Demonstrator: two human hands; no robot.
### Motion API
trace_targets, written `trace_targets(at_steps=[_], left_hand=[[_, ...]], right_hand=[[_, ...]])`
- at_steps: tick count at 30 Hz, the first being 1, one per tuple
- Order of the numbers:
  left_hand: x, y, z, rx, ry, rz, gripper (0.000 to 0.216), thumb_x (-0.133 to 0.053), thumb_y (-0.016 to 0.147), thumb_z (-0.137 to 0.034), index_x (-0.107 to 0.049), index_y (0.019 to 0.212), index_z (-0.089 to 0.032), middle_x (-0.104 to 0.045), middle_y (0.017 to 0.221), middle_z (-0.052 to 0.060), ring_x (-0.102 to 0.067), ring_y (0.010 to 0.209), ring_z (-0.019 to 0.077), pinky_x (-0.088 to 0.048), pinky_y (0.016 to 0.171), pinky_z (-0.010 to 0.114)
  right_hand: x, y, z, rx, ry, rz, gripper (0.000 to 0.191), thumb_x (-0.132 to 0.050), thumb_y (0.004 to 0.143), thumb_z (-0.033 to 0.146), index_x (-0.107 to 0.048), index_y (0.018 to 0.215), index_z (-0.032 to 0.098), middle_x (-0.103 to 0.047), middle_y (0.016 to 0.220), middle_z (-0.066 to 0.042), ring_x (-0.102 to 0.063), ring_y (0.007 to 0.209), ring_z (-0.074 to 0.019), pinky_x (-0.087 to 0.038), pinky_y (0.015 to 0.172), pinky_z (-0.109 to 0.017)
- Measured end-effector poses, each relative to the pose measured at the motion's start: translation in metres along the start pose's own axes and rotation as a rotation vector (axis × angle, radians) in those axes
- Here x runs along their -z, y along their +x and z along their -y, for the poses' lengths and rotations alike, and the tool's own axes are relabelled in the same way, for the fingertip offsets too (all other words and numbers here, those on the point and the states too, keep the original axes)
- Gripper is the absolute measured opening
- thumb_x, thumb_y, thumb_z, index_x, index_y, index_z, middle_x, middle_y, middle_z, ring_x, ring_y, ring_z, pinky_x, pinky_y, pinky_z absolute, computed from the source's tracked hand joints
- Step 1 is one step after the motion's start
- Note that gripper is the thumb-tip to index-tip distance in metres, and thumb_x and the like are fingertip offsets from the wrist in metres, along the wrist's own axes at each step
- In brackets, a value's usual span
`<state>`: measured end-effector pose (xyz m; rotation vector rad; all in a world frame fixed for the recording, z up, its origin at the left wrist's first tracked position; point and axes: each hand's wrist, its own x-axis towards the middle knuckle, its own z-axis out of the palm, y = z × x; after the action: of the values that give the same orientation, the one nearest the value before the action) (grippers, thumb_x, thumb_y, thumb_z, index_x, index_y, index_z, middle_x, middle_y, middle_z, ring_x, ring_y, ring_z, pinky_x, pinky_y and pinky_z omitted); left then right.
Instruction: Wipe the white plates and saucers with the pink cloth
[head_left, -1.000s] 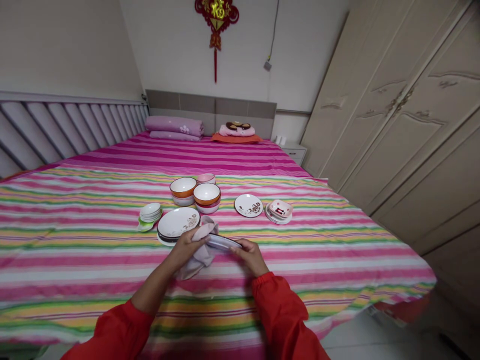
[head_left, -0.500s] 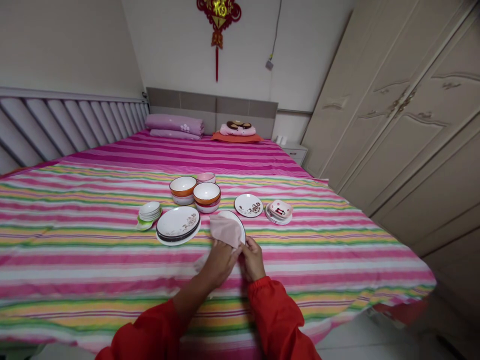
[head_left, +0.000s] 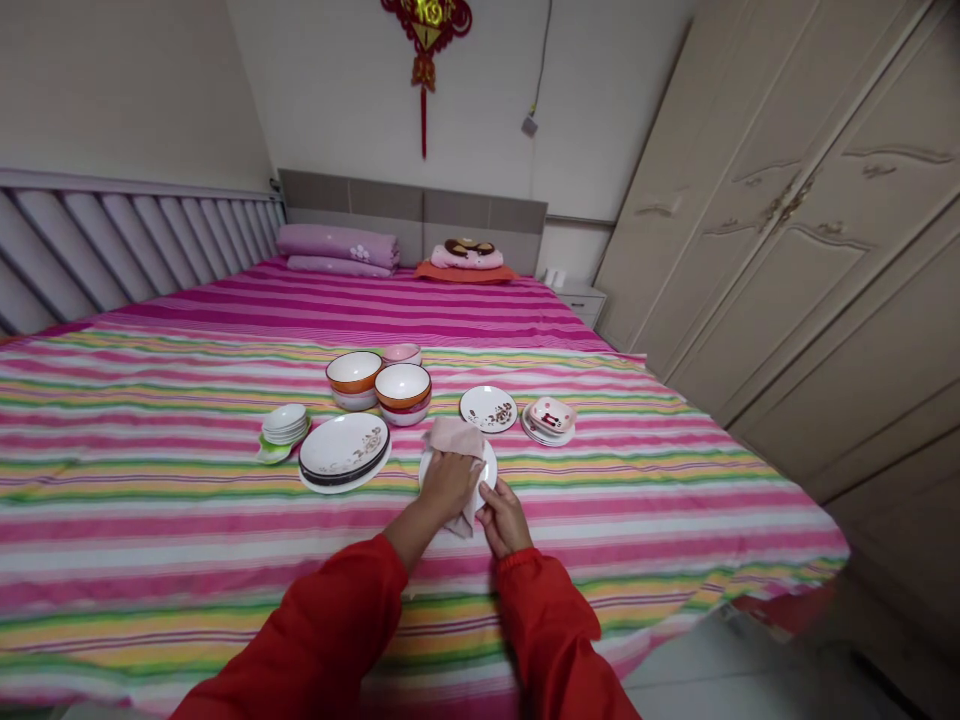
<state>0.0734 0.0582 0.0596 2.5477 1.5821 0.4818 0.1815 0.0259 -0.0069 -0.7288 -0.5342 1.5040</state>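
Note:
A white plate (head_left: 489, 468) is held over the striped cloth, gripped at its right rim by my right hand (head_left: 504, 517), thumb on top. My left hand (head_left: 448, 485) presses a pale pink cloth (head_left: 456, 437) against the plate's face, its fingers closed on the fabric. Part of the cloth hangs below the plate's near edge. To the left lies a stack of oval plates (head_left: 341, 445) with a brown flower print. Beyond the held plate, a round plate with a flower print (head_left: 484, 405) rests on the bed.
Several stacked bowls (head_left: 403, 385) stand behind the plates. Small white dishes (head_left: 285, 420) sit on a green leaf-shaped dish at left. A pink patterned dish (head_left: 553, 414) tops small plates at right. Striped cloth (head_left: 675, 520) covers the bed; a wardrobe (head_left: 810, 230) rises at right.
My left hand has moved up and across the plate with the cloth, which now lies flatter on it. The plate has tilted flatter, and the view has shifted slightly.

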Motion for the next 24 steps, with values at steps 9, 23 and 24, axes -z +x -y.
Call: trace_targets(at_steps=[9,23,24], left_hand=[[-0.01,-0.027,0.046,0.217,0.008,0.062,0.045,-0.022,0.095,-0.034,-0.061,0.095,-0.011,-0.068,0.101,0.016,-0.06,0.101,0.0268,-0.033,0.094,0.044],[-0.036,-0.106,0.02,-0.035,0.116,-0.144,0.037,-0.03,0.094,-0.028,-0.061,0.108,-0.013,-0.065,0.112,0.015,-0.051,0.116,0.0284,-0.02,0.108,0.052],[-0.037,-0.108,0.017,-0.066,0.131,-0.147,0.038,-0.031,0.093,-0.028,-0.06,0.111,-0.012,-0.063,0.116,0.016,-0.049,0.118,0.0291,-0.021,0.108,0.052]], right_hand=[[0.004,0.005,-0.002,-0.013,0.068,-0.022,0.028,-0.077,0.064,0.022,-0.066,0.089,0.019,-0.072,0.086,-0.001,-0.066,0.073,-0.015,-0.055,0.068,-0.029],[0.009,0.009,-0.004,-0.039,0.109,-0.087,0.022,-0.075,0.068,0.03,-0.064,0.084,0.02,-0.072,0.081,-0.001,-0.066,0.071,-0.0142,-0.055,0.067,-0.028],[0.008,0.009,-0.004,-0.043,0.119,-0.093,0.021,-0.075,0.068,0.029,-0.064,0.084,0.019,-0.072,0.081,-0.001,-0.066,0.071,-0.0142,-0.055,0.066,-0.028]])
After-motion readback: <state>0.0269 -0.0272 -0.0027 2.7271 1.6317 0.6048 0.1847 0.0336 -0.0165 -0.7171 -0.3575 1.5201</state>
